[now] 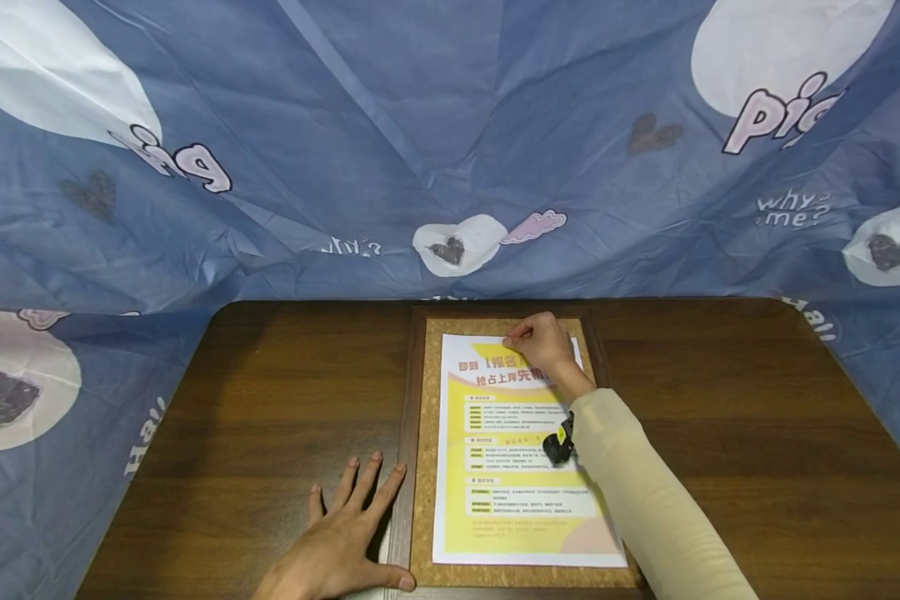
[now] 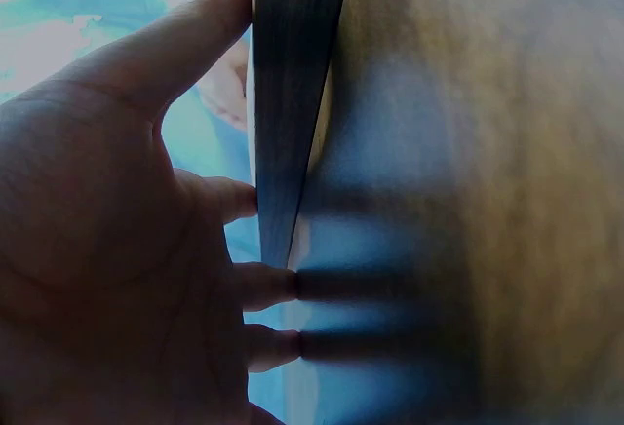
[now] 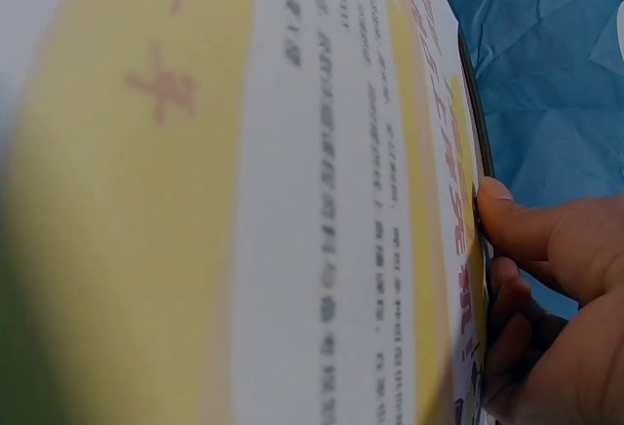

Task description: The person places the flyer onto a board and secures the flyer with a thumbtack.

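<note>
A yellow and white printed poster lies on a cork board with a dark wooden frame. At the poster's top edge my right hand has thumb and index fingertip pinched together, close against the paper. Whatever small thing sits in that pinch is covered by the fingers, and I cannot tell its kind. In the right wrist view the thumb is right at the poster's upper part. My left hand is spread beside the board, its thumb touching the frame's left side and its fingers extended toward the tabletop.
The board lies on a dark brown wooden table with rounded far corners. Behind it hangs a blue printed cloth. A small black camera on the right wrist overlaps the poster in the head view.
</note>
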Demonstrator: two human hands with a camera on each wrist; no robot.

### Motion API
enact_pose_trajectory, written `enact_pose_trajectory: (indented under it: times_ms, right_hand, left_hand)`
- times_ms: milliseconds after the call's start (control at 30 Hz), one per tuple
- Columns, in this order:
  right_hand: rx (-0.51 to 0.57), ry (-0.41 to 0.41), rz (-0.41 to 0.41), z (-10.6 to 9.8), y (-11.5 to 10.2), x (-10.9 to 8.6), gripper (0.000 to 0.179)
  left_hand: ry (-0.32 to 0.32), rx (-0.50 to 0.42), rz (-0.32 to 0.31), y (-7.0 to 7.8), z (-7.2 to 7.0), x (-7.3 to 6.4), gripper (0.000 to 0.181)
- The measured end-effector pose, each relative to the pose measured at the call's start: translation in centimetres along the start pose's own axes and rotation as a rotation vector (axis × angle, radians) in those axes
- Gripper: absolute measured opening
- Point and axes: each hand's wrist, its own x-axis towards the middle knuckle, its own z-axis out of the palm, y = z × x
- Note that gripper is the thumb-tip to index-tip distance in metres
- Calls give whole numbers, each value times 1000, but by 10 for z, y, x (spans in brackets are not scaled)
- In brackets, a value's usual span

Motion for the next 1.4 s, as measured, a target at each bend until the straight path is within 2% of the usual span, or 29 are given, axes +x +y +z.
enact_pose_trajectory:
  times_ms: [267,567,1067,1400]
  right_hand:
    - [-17,26,29,-1,-2,4,16]
    - [-52,12,81,0,-7,5,19]
    - [-69,24,82,-2,-9,4,19]
    - [-49,4,86,-2,-8,5,20]
  left_hand:
    - [7,-18,9,0,1,0,124]
    - [3,-23,7,-1,0,-1,124]
    - [-3,-16,5,-2,1,0,124]
    - [-2,-17,1,-1,1,1,125]
